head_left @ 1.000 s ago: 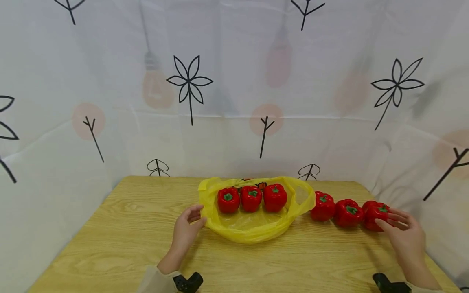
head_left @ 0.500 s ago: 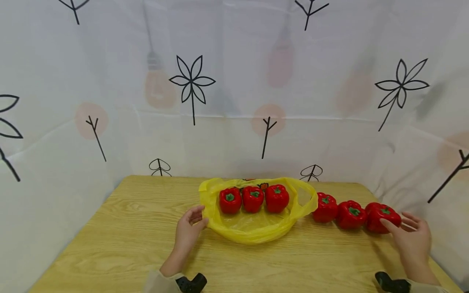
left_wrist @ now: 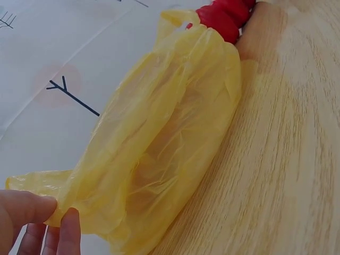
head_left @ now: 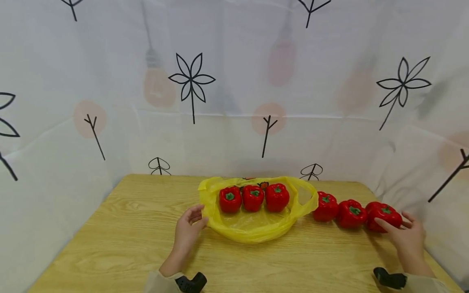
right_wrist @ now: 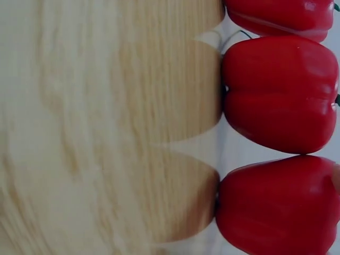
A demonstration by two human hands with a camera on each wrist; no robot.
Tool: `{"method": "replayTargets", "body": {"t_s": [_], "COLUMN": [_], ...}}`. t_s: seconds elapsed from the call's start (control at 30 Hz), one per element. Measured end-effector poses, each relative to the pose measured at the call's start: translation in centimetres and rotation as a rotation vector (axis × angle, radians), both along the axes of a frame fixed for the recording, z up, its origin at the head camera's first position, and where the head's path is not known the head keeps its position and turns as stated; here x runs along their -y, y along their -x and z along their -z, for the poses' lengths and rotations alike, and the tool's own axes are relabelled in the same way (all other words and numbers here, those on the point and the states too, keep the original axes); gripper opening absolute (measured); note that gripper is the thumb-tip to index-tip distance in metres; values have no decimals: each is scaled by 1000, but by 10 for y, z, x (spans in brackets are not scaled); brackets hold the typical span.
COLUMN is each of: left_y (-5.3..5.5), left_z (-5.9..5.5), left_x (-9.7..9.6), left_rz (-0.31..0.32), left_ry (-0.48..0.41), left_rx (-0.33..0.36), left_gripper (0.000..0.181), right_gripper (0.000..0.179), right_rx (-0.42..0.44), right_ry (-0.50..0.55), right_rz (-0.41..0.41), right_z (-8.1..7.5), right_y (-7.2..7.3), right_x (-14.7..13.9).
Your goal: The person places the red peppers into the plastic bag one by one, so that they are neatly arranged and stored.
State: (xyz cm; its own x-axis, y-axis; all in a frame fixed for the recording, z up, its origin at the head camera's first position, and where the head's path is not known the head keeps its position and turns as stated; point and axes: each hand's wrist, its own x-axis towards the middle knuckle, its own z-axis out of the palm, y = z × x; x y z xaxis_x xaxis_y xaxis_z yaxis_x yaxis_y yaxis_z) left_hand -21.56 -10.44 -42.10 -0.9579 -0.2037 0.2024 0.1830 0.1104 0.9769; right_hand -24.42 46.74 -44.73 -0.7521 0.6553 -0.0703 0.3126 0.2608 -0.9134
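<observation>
In the head view my left hand (head_left: 188, 230) pinches the left edge of a thin yellow plastic bag (head_left: 249, 236), which lies with its mouth wide. Thumb and forefinger nip the film in the left wrist view. Three glossy red bell peppers, one of them the left pepper (head_left: 230, 200), sit in a row inside the bag. To the right, three more stand in line on the table. My right hand (head_left: 408, 240) is around the rightmost pepper (head_left: 382, 217), thumb across its front and fingers at its far right side. A fingertip (right_wrist: 337, 178) meets that pepper in the right wrist view.
The middle loose pepper (head_left: 351, 214) stands against its neighbours, and the nearest one (head_left: 325, 206) is partly behind the bag's right handle (head_left: 309, 203). A wood-grain table (head_left: 293, 264) bears everything. A patterned white curtain (head_left: 227, 142) hangs close behind and at the sides.
My right hand first drew back to the right of the rightmost pepper, then came back left, its thumb now further across the pepper's front. The left hand and bag stay put.
</observation>
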Motion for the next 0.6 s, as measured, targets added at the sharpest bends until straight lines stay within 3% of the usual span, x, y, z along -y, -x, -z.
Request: {"method": "replayTargets", "body": {"t_s": [0.17,0.6], "left_y": [0,2], "left_z": [0,1], "left_x": [-1,-2], "left_rz": [-6,-14], "left_ry": [3,1], "left_rx": [-4,20], "left_gripper": [34,35], "right_gripper": [99,105], "right_rx": [30,11], "right_ry": [26,95], "right_rz": [-40,-10], "right_z": [-34,-31], "right_y": [-23,-23], "right_x": [37,34]}}
